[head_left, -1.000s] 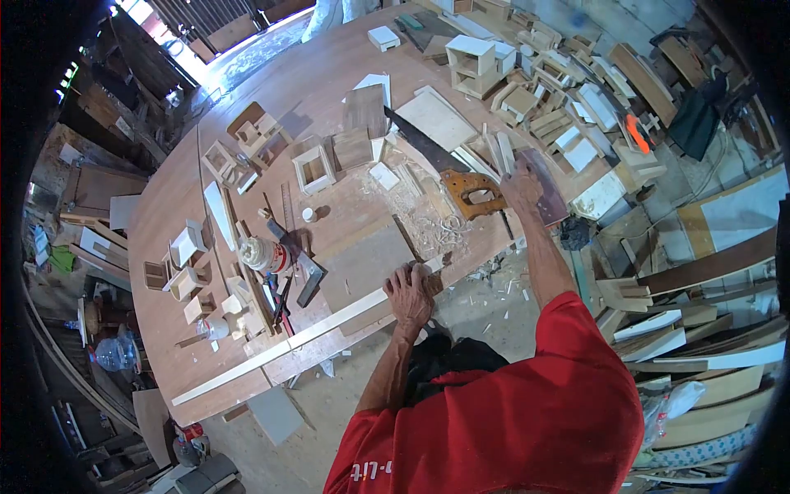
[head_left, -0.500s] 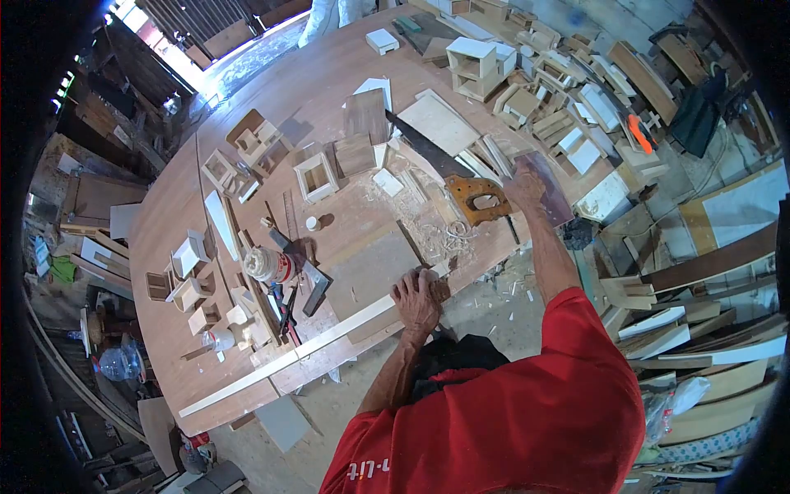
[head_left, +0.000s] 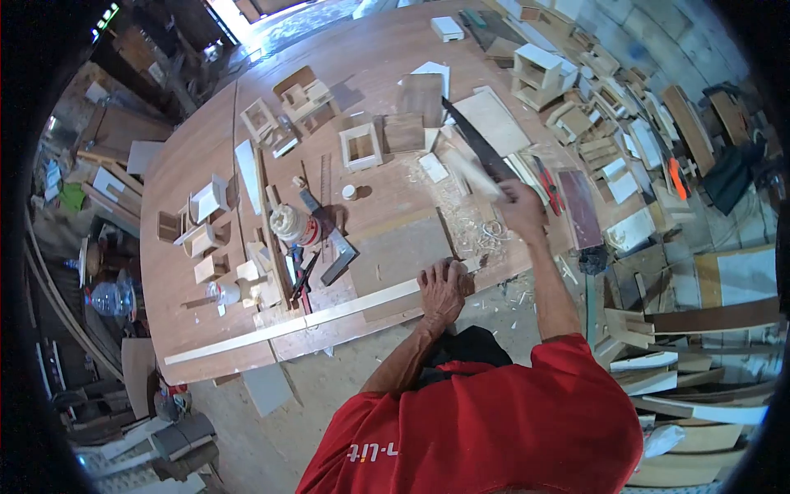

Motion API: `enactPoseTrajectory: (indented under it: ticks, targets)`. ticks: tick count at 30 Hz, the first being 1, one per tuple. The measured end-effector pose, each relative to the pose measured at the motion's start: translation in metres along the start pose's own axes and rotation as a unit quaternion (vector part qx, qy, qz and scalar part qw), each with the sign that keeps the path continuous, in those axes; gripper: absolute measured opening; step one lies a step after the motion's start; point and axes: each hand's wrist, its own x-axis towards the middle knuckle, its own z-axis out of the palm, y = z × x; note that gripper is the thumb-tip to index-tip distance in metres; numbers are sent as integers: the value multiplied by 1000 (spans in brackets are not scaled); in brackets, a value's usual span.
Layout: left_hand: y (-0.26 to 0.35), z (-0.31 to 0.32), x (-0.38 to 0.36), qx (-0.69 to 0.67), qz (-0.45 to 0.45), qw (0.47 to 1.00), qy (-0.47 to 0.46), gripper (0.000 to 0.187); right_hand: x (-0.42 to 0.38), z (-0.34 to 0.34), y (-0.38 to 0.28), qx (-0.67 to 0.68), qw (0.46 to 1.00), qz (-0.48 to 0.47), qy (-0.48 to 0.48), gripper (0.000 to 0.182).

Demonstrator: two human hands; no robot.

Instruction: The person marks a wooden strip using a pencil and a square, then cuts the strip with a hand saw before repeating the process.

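Note:
My left hand [head_left: 443, 290] is curled over the near end of a long pale wood strip [head_left: 329, 314] that lies along the table's front edge. A small brown block [head_left: 469, 285] shows beside that hand's thumb. My right hand [head_left: 524, 210] is closed at the end of a short pale wood strip [head_left: 471, 173], which is smeared by motion. Just beyond it runs the dark blade of a handsaw [head_left: 480, 142], its tip toward the boards; my right hand hides the saw's handle. Curled wood shavings [head_left: 491, 232] lie between both hands.
Red-handled pliers [head_left: 548, 186] and a reddish-brown board [head_left: 579, 210] lie right of my right hand. A square [head_left: 338, 262], a jar [head_left: 293, 224] and a thin panel [head_left: 399, 251] are left. Small wooden pieces crowd the back right; a little box frame [head_left: 360, 146] stands mid-table.
My right hand has closed and now covers the saw handle, with the short pale strip at its fingers. The red pliers have come into sight. My left hand stays on the long strip; the view has shifted.

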Motion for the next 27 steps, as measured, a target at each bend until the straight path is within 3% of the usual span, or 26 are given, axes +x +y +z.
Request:
enactPoseTrajectory:
  ticks: [1,3,5,11,15,17,19,21,24,27]
  targets:
    - [-1,-1,1,5,5,1000,-11,44,-4,19,-18,33,997,-29,-64,28]
    - [0,0,1,-4,-1,1000,-6,44,-3,51,-51,-98,981,-76,-149,26]
    - [1,-3,1,-7,2,1000,-3,46,9,91,-46,-150,956,-185,-171,25]
    - [2,-2,0,-13,-6,1000,12,45,42,155,-41,-162,917,-321,-174,31]
    - [1,-1,1,-19,-12,1000,17,43,30,137,-53,-132,943,-291,-96,35]
    - [-1,0,0,-23,-14,1000,11,42,24,101,-40,-104,970,-218,-11,33]
    - [1,-1,2,-43,-19,999,3,39,12,50,-27,-195,954,-220,65,33]
    - [3,0,3,-41,-21,999,9,38,4,13,15,-197,951,-191,145,32]
    - [0,6,0,-27,-22,999,22,38,-26,-25,34,-309,934,-97,152,35]
    - [0,3,0,-12,-23,1000,7,40,-42,-40,35,-333,934,-106,71,40]
